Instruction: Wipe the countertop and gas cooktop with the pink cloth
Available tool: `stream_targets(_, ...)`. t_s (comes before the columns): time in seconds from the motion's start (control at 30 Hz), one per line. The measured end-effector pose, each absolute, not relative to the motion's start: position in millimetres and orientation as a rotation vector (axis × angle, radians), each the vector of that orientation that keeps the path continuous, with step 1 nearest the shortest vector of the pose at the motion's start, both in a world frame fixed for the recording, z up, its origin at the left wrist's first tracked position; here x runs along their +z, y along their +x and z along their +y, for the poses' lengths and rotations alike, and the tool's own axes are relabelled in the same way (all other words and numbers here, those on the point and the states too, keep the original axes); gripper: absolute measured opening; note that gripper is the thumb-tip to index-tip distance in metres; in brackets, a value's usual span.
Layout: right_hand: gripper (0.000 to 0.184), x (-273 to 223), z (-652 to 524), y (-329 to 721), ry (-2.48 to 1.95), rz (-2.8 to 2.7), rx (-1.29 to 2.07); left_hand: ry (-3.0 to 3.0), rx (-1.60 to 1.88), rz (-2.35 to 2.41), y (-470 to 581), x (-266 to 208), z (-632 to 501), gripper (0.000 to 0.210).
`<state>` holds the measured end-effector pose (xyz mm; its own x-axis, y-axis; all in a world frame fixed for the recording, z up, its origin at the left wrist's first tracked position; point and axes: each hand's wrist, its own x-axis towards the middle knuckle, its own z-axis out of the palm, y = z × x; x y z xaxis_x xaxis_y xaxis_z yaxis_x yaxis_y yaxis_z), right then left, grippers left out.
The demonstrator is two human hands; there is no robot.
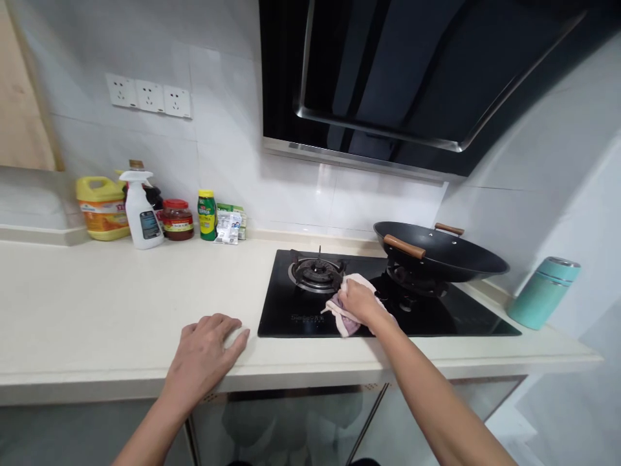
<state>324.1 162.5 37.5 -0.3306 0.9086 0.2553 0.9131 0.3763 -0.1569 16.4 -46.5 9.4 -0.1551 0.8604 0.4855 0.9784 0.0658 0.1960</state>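
Note:
My right hand (358, 301) is closed around a pinkish-white cloth (343, 321), pressing it on the black glass gas stove (286, 316). The cloth lies just right of the left burner (317, 273), whose metal ring and pan support are uncovered. A black wok (446, 252) with two wooden handles sits over the right burner, beyond my right hand. My left hand (206, 353) rests on the front part of the pale countertop (121, 304), left of the stove, its fingers laid out and holding nothing.
Along the back wall stand a yellow jug (103, 210), a white spray bottle (143, 217), a red-lidded jar (177, 220), a green bottle (207, 217) and some packets (229, 226). A turquoise flask (544, 292) is at the right end. A dark range hood (378, 71) overhangs the stove.

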Motion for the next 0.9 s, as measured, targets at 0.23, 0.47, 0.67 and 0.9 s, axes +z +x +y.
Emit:
stream_targets(0.23,0.040,21.5,107.2,328.4,-1.227,-2.376,0.018,-1.865,-0.702,-2.077,18.2,8.0,-45.9,0.034)
stream_targets(0.47,0.031,18.4,65.4,255.2,-0.779,-2.445,0.184,-1.854,-0.817,-2.150,15.6,10.1,-45.0,0.041)
stream_targets(0.67,0.024,22.0,18.9,187.6,-0.217,-2.663,0.134,-1.742,-1.150,-2.307,-5.3,9.1,-36.4,0.060)
stream_targets(0.9,0.051,29.9,10.8,189.0,-0.404,-2.718,0.096,-1.701,-1.036,-2.440,-10.7,16.6,-36.7,0.061)
